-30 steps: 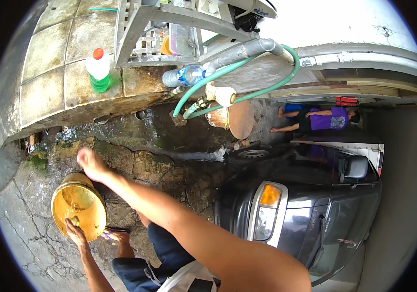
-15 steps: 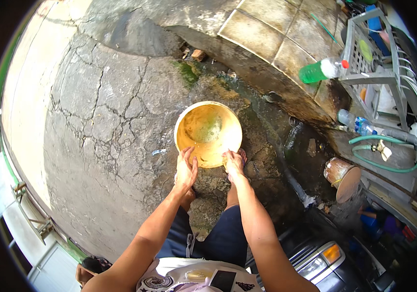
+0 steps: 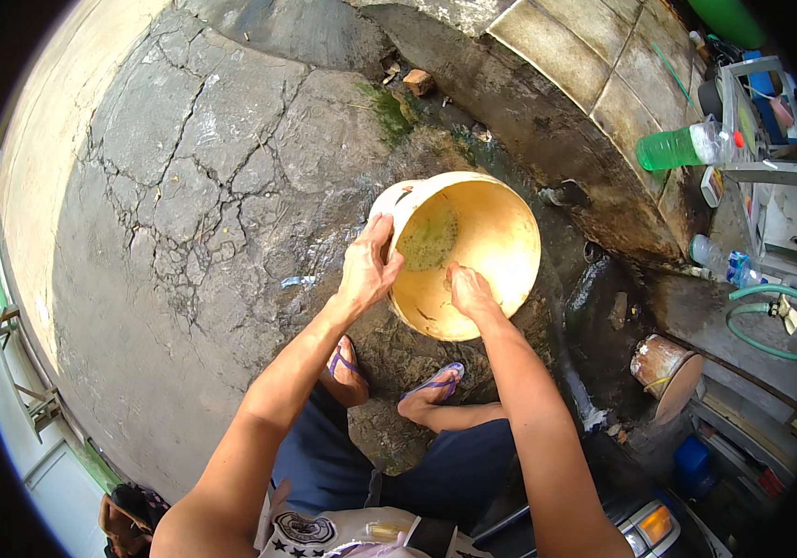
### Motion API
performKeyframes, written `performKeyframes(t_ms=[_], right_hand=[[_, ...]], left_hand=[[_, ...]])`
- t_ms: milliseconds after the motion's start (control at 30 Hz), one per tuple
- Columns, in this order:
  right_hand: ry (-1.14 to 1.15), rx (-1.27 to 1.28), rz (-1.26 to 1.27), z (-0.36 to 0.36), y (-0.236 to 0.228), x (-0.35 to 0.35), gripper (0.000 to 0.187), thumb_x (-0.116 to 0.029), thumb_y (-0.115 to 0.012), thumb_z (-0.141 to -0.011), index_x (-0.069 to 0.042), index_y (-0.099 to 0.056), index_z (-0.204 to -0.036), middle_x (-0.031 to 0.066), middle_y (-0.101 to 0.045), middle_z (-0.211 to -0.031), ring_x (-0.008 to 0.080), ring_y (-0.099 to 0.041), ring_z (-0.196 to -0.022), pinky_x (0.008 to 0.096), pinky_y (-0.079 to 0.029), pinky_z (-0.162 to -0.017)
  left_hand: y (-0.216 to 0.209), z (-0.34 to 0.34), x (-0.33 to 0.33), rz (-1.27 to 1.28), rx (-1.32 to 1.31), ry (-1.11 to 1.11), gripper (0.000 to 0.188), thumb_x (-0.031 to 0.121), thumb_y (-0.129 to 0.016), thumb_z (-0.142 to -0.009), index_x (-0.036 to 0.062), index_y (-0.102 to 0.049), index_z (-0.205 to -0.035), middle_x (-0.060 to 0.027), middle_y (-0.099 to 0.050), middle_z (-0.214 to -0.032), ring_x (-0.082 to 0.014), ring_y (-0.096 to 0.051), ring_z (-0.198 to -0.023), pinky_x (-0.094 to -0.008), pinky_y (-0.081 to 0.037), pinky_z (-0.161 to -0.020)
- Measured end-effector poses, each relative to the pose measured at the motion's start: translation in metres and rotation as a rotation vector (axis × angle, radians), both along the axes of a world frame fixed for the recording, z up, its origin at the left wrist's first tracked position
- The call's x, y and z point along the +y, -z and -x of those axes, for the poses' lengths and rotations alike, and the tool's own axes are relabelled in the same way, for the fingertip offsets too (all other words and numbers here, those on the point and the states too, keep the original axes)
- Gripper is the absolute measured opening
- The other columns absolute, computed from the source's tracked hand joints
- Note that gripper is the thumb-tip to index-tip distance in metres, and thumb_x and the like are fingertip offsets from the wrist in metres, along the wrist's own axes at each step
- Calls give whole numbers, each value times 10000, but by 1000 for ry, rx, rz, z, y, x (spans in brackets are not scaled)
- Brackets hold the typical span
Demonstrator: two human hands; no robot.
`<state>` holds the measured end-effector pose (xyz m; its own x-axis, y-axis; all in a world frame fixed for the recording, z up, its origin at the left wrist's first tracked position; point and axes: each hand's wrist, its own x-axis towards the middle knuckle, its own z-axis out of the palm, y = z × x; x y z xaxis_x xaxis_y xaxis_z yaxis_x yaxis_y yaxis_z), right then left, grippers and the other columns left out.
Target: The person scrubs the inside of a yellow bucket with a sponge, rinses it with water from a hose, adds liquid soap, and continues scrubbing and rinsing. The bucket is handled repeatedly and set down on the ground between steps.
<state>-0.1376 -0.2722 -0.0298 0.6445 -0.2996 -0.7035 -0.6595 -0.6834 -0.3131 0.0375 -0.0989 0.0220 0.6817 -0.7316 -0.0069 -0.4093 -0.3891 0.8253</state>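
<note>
Beyond the person's feet, a pale-yellow plastic bucket (image 3: 508,221) was tilted, with its mouth turned toward the person. Whether its base bore on the cracked concrete (image 3: 194,186) could not be confirmed.

Left hand (image 3: 368,265): grasping the bucket at the left side of its rim. Right hand (image 3: 473,290): inside the bucket, fingers curled; whether they gripped any item could not be determined. A greenish stain (image 3: 431,237) marked the inside of the base.

Risk 1: bucket rotation. Only 1 hand visibly secured the rim, so a hard push from the right hand could have swung the bucket out of the left.
Risk 2: slipping of the rim. A wet wall or a loosened left hold would have been the likely cause.
Risk 3: loss of footing. The 2 flip-flops (image 3: 449,377) stood near shiny, seemingly damp ground; a shift in weight could have caused a slide.
Risk 4: splashing. Any liquid in the tilted bucket could have spilled over the near rim toward the feet.

To the far right, a bottle of green liquid (image 3: 668,149) lay well apart from the work.
</note>
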Motion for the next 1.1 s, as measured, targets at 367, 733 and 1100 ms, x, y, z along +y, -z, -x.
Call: performKeyframes(t_ms=[367, 733, 1100], right_hand=[[228, -424, 724, -16, 234, -49, 414, -92, -486, -990, -40, -565, -1393, 229, -580, -1377, 393, -541, -1298, 485, -422, -1090], [128, -520, 494, -24, 228, 72, 463, -183, -463, -1026, -33, -494, -1463, 190, -450, -1542, 330, -386, -1454, 503, -256, -1207], [151, -138, 828, 8, 280, -19, 502, -273, -464, -1024, -20, -479, -1457, 151, -398, -1584, 317, -309, -1494, 536, -131, -1230]], left_hand=[[27, 42, 8, 386, 245, 275, 649, 18, -603, -758, -55, -599, -1403, -249, -601, -1439, -363, -454, -1457, -461, -302, -1236], [11, 60, -6, 354, 195, 340, 662, 23, -658, -673, -36, -662, -1332, -236, -637, -1394, -378, -499, -1418, -470, -346, -1219], [19, 51, -11, 400, 268, 313, 636, -8, -618, -692, -70, -650, -1324, -255, -642, -1381, -351, -495, -1427, -403, -380, -1194]])
